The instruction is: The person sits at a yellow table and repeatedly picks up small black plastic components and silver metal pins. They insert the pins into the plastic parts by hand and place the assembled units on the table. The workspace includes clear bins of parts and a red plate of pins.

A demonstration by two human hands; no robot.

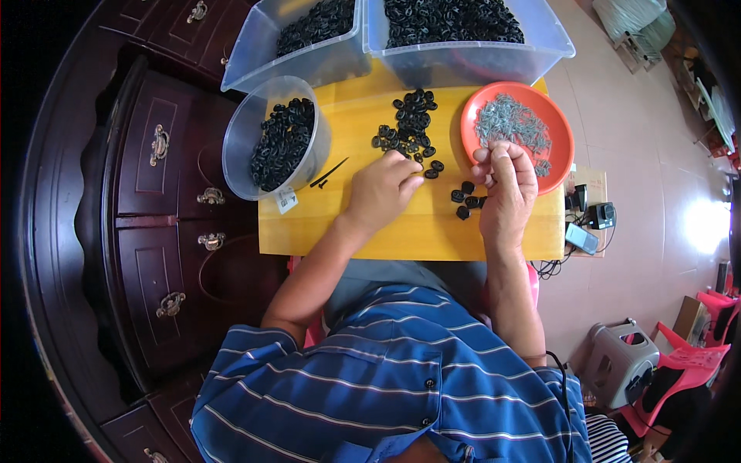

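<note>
1. Bearing the parts: yellow worktop (421,235); far edge = 12 o'clock.
2. Two clear bins: left bin (289,71) at 11 o'clock, right bin (475,68) at 1 o'clock; both contain black pieces.
3. Round tub (323,143), translucent: 9 to 10 o'clock; black pieces inside.
4. Orange plate (559,116): 2 to 3 o'clock; carries small metal parts (513,123).
5. Right hand (509,177): 3 to 4 o'clock, over the plate's near rim. Fingers bunched at the tips; cannot tell whether anything is held.
6. Left hand (384,189): 7 o'clock, beside the pile. Fingers curled, thumb near forefinger; grip contents cannot be determined.
7. Pile of black oval pieces (414,119): 12 o'clock.
8. Black cluster (468,199): 4 o'clock, beside the right hand.
9. Dark pointed strip (330,171): 9 o'clock.
</note>
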